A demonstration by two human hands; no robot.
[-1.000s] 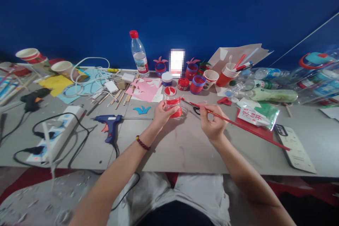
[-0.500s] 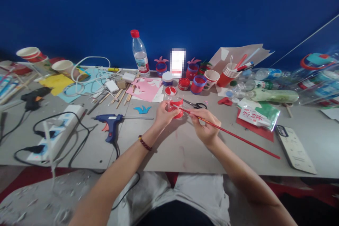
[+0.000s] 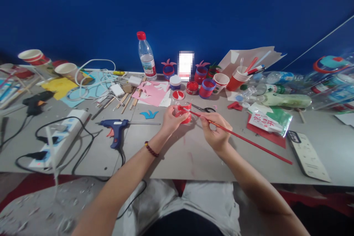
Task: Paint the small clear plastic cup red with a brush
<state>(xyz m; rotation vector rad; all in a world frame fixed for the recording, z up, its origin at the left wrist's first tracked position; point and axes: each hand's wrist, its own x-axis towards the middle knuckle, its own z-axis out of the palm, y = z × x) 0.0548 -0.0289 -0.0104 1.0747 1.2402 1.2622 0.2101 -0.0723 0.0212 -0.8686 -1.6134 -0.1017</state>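
A small clear cup with red paint on it (image 3: 187, 117) is gripped by my left hand (image 3: 172, 118), near the middle of the table. My right hand (image 3: 215, 129) is closed around a long red paintbrush (image 3: 249, 141), whose tip is at the cup's side. Just behind the cup lies a round lid with red paint (image 3: 178, 95). An open jar of red paint (image 3: 192, 87) and a white-lidded jar (image 3: 175, 82) stand farther back. Black-handled scissors (image 3: 208, 110) lie behind my right hand.
Left are a blue glue gun (image 3: 116, 129), a blue paper cutout (image 3: 149, 114) and a white power strip (image 3: 62, 136). A bottle (image 3: 147, 59) and painted cups (image 3: 207, 88) stand behind. Right lie a phone (image 3: 308, 156) and plastic bottles (image 3: 287, 100).
The brush and my right hand have shifted very slightly, with the tip still at the cup. My left hand holds the cup in nearly the same place.
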